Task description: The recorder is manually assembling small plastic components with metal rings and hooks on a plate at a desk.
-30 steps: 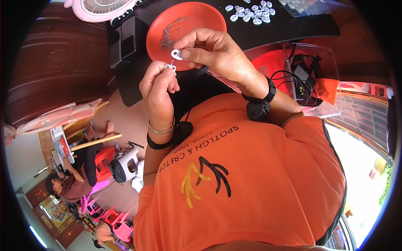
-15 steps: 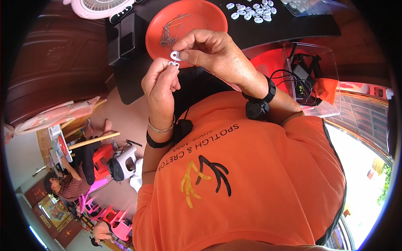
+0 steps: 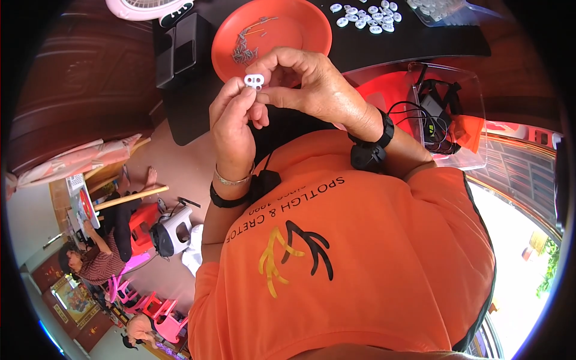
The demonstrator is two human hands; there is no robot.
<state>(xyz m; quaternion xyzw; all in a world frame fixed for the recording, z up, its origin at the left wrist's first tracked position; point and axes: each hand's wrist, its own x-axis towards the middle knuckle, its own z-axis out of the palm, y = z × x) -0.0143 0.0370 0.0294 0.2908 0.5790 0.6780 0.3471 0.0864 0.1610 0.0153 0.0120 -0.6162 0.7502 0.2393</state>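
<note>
1. People sit on the floor far off at the lower left, among pink plastic stools (image 3: 129, 291); one person (image 3: 90, 258) leans over a low table.
2. Closer in stands a small white and black stool (image 3: 171, 231) on the tan floor.
3. At the top left edge shows part of a white fan (image 3: 141, 7), and just right of it a black box (image 3: 180, 51) sits on the dark table (image 3: 420, 42).
4. The left hand (image 3: 234, 123) rises from the lower edge, a metal bangle and a black band at its wrist; its thumb and forefinger are closed on the lower edge of a small white plastic piece with two holes (image 3: 254, 80).
5. That piece is held in the air in front of the orange dish (image 3: 300, 27), which holds a heap of small metal pins (image 3: 243, 48).
6. The right hand (image 3: 306, 84) comes from the right, fingers curled together and pinched on the same white piece from above and the side; a black wristband sits on its wrist.
7. Further right, a scatter of white plastic pieces (image 3: 366, 15) lies on the table.
8. At the right, a clear plastic box (image 3: 447, 114) holds black cables and a charger.
</note>
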